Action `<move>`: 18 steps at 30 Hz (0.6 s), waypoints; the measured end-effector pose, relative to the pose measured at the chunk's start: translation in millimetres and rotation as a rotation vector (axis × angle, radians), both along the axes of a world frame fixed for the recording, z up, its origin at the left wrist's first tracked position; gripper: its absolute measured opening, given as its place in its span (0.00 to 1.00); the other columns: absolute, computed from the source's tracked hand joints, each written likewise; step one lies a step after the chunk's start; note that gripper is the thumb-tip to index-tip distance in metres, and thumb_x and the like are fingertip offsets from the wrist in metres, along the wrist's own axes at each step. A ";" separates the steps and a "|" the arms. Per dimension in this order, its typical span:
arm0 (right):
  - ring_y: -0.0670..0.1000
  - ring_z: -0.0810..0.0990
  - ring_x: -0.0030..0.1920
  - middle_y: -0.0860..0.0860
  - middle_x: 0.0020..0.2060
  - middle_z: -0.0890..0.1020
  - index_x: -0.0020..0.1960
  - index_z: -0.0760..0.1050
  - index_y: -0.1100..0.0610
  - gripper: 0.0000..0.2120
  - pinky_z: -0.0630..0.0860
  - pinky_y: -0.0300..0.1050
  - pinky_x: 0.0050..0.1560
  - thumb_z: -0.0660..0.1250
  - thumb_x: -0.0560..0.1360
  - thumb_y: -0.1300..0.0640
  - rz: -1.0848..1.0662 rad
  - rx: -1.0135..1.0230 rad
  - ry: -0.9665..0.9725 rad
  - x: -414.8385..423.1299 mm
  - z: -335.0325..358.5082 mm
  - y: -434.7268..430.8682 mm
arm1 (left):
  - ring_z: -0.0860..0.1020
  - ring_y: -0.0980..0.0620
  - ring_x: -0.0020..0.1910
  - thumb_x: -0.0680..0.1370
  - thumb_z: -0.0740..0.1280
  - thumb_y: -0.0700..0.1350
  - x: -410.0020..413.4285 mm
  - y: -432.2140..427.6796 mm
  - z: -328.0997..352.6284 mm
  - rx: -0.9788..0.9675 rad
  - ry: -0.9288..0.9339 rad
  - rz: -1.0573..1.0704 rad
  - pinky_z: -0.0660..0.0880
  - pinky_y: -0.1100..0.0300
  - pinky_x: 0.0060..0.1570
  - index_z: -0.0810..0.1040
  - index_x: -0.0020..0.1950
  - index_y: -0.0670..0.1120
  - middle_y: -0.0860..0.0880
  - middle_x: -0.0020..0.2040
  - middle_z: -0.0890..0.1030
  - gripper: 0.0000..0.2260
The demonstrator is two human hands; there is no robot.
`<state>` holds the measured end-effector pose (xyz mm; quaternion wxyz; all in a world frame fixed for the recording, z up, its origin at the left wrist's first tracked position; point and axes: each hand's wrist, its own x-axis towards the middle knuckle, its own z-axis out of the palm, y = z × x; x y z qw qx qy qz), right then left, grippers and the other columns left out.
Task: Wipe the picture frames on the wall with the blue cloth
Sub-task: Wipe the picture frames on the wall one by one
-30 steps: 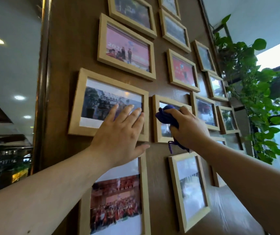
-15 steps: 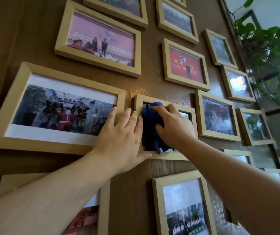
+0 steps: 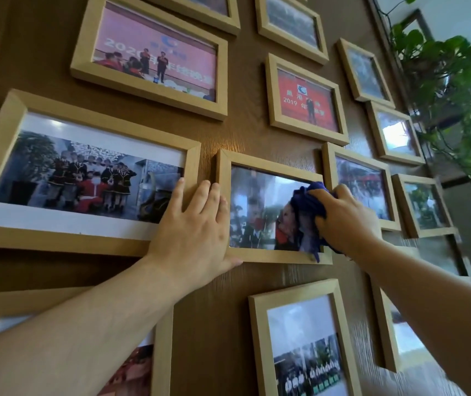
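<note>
Several light wooden picture frames hang on a brown wood-grain wall [image 3: 245, 130]. My right hand [image 3: 345, 221] is shut on a bunched blue cloth [image 3: 307, 207] and presses it against the glass at the right side of the small middle frame [image 3: 268, 257]. A tail of the cloth hangs down over that frame's lower right corner. My left hand [image 3: 197, 227] lies flat with fingers spread on the middle frame's left edge, its fingertips reaching the right end of the large frame [image 3: 91, 124] beside it.
More frames surround the middle one: a pink photo frame [image 3: 154, 52] above left, a red one [image 3: 305, 101] above, others to the right and below [image 3: 302, 338]. A leafy green trailing plant [image 3: 457, 90] hangs at the wall's right edge.
My right hand has dragged the cloth from the left part of the middle frame's glass across to its right side. The left hand has stayed on the frame's left edge. The view moved closer.
</note>
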<state>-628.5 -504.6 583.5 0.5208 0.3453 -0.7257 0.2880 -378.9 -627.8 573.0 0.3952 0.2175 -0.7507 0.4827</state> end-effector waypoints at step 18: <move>0.51 0.72 0.45 0.52 0.57 0.70 0.69 0.59 0.44 0.23 0.69 0.42 0.36 0.60 0.76 0.48 -0.063 0.286 0.157 22.4 -18.5 12.4 | 0.52 0.41 0.77 0.72 0.51 0.73 -1.8 -2.9 -2.5 0.009 0.024 -0.018 0.51 0.35 0.72 0.52 0.76 0.39 0.37 0.77 0.58 0.46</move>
